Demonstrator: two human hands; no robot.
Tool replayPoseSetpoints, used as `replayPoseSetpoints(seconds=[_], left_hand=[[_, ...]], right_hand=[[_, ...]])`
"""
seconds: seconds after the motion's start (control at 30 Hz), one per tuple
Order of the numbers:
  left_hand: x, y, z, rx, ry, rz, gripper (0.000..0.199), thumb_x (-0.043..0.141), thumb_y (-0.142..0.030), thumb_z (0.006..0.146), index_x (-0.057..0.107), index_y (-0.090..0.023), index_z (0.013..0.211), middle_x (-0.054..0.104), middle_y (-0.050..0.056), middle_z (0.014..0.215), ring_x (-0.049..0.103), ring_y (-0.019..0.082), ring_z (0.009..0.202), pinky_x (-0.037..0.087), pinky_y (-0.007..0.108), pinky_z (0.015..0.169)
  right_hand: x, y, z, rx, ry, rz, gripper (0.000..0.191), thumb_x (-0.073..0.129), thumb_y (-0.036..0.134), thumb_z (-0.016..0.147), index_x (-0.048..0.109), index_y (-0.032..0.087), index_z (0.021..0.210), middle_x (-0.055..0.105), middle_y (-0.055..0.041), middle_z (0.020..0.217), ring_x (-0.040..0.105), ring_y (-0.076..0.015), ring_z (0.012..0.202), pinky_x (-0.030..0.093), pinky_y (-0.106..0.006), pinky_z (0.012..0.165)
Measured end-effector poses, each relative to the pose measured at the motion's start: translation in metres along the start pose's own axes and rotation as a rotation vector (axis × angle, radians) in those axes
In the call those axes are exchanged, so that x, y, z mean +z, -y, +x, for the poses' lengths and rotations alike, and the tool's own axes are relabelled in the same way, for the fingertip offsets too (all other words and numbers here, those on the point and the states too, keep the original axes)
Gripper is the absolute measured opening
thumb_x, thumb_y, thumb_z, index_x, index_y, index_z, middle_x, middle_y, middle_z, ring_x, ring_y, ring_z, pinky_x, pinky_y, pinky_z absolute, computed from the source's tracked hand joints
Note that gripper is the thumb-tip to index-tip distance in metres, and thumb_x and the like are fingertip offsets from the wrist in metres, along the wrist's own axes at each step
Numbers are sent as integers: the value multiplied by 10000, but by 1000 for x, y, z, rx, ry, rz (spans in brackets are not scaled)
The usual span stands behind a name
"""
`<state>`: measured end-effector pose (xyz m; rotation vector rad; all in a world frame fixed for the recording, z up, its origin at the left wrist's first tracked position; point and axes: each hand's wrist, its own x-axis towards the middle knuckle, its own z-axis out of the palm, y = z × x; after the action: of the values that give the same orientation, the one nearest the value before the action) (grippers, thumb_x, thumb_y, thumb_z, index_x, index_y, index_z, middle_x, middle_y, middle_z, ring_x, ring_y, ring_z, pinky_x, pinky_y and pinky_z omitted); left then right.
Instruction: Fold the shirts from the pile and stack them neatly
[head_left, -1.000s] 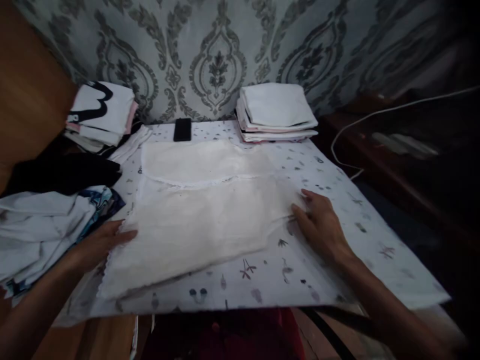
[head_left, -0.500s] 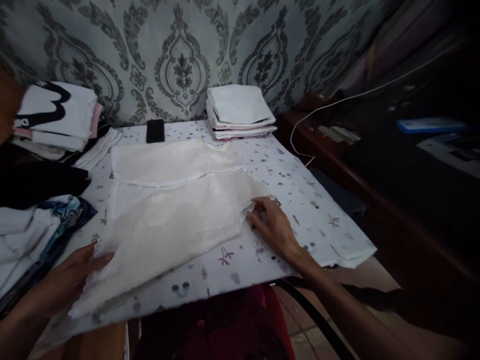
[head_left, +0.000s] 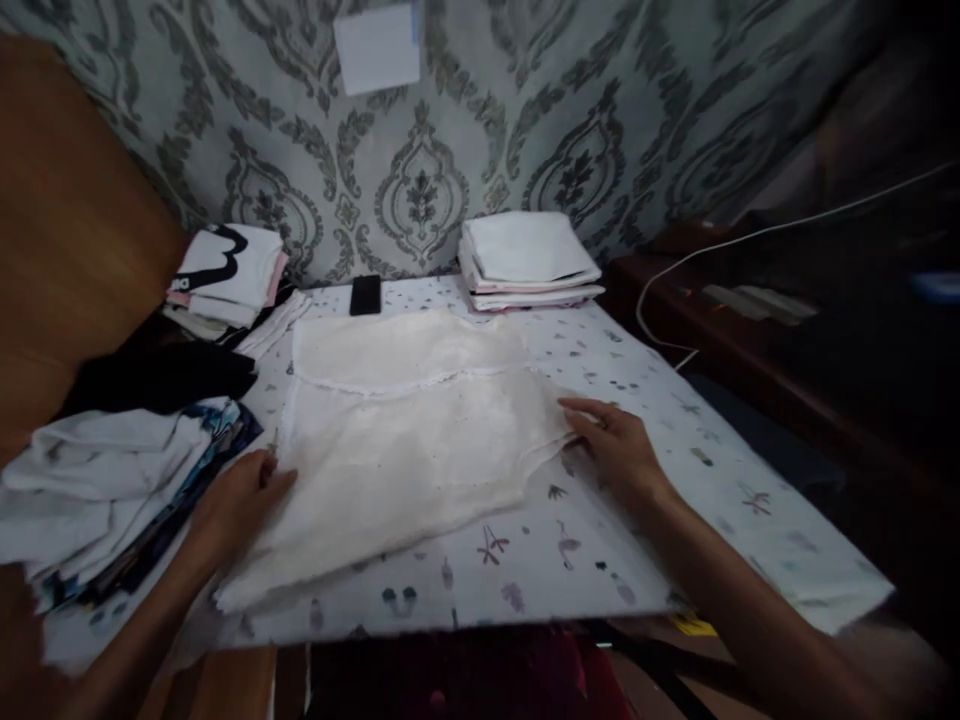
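A cream garment (head_left: 420, 440) with white lace edging lies spread on the patterned white cloth (head_left: 525, 580) over the table. My left hand (head_left: 244, 500) pinches the garment's left lace edge between thumb and fingers. At the opposite side, my right hand (head_left: 615, 445) has thumb and fingers closed on the garment's right corner. Small creases show in the fabric between the two hands.
Folded clothes (head_left: 232, 270) and a loose pile of clothes (head_left: 97, 480) are on the left. At the back are a black phone (head_left: 366, 295) and a folded white stack (head_left: 529, 250). A white cable (head_left: 735, 235) hangs at right.
The view has tilted up and turned left, so things sit lower and further right. My left hand has moved up along the garment's edge. The right corner of the garment is drawn out flatter.
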<state>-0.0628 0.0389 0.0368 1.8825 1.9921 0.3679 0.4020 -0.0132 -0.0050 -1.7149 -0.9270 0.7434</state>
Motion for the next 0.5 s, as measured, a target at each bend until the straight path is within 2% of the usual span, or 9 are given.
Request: replayPoseSetpoints(seconds=[0.07,0.13,0.23,0.3,0.4,0.5], left_hand=[[2,-5,5,51,-17,16,309,628,-543,595,525,-254,561,586,22,587,536,227,576,337,310,539],[1,-2,10,52,2,-76,307,630,-568,566,547,-272,572,606,16,594,567,249,602,395,331,552],[-3,20,24,-49,98,-295,355,631,-661,560,606,-336,700,684,-17,690,650,301,708,510,385,584],[-2,41,36,-93,157,-321,380,621,-688,556,588,-346,719,690,-31,693,669,311,713,543,409,577],[4,63,45,-19,211,-165,373,583,-659,593,557,-311,722,684,-16,679,679,300,697,573,420,634],[5,61,40,114,129,139,360,440,-613,752,577,-297,856,729,19,803,706,292,753,579,431,704]], right_hand=[[-1,2,0,-21,-19,-4,401,660,443,724,723,175,1015,669,-24,650,618,-200,528,524,-341,547],[-4,5,-2,-72,-51,-32,387,628,421,730,731,167,1004,699,-44,745,604,-175,502,516,-330,532],[-11,7,-5,-128,-73,-109,347,586,374,751,742,171,984,716,-71,918,607,-148,514,522,-316,544],[-16,7,-8,-108,-36,-203,328,558,335,762,747,171,974,708,-52,836,605,-156,525,517,-313,558],[-23,2,-10,-141,27,-411,292,530,268,771,753,189,942,701,-39,790,642,-194,663,523,-330,674],[-27,1,-7,-263,24,-600,273,519,245,801,743,207,951,692,-72,1013,649,-210,806,511,-352,782]])
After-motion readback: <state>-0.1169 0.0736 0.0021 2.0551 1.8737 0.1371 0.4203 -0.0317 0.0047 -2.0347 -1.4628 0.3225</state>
